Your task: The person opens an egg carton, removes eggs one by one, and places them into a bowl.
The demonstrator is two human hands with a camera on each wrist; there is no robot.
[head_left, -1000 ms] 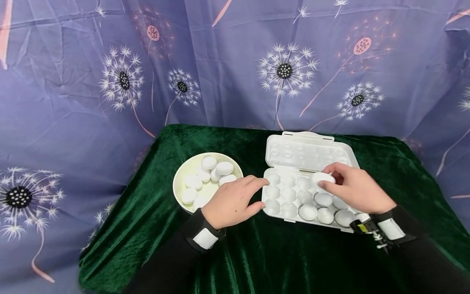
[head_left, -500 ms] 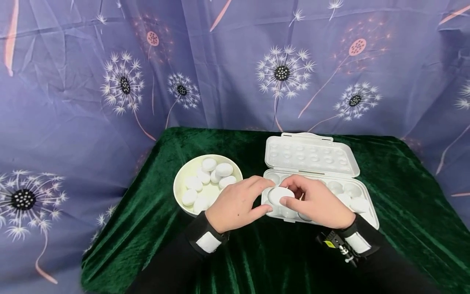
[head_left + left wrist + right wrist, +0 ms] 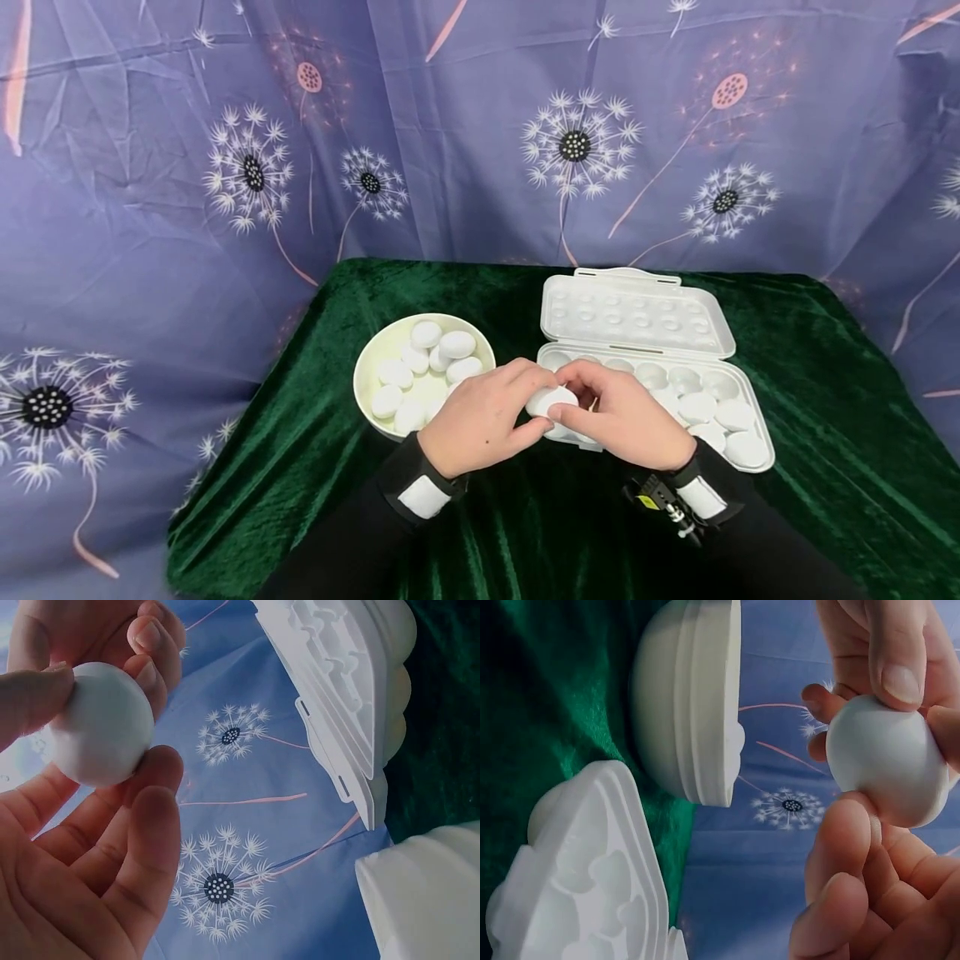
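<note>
A white egg (image 3: 544, 398) is between both hands, over the left end of the open egg box (image 3: 636, 290). My right hand (image 3: 633, 419) pinches it from the right, thumb in front and index finger behind. From the left, my left hand (image 3: 480, 421) has its fingertips and thumb on it too. Both wrist views show the egg (image 3: 101, 724) gripped by fingers from two sides. Several white eggs (image 3: 733, 415) sit in the right end of the box; the right hand and forearm hide its front middle. Cups at its back right hold nothing.
A cream bowl (image 3: 362, 387) with several white eggs (image 3: 426, 334) stands to the left, partly behind the left hand. Green velvet cloth (image 3: 525, 533) covers the table. A purple dandelion curtain (image 3: 465, 150) hangs behind its far edge.
The right hand has carried the egg leftward, from over the middle of the box to the left hand. The left hand has hardly moved; its fingers now touch the egg.
</note>
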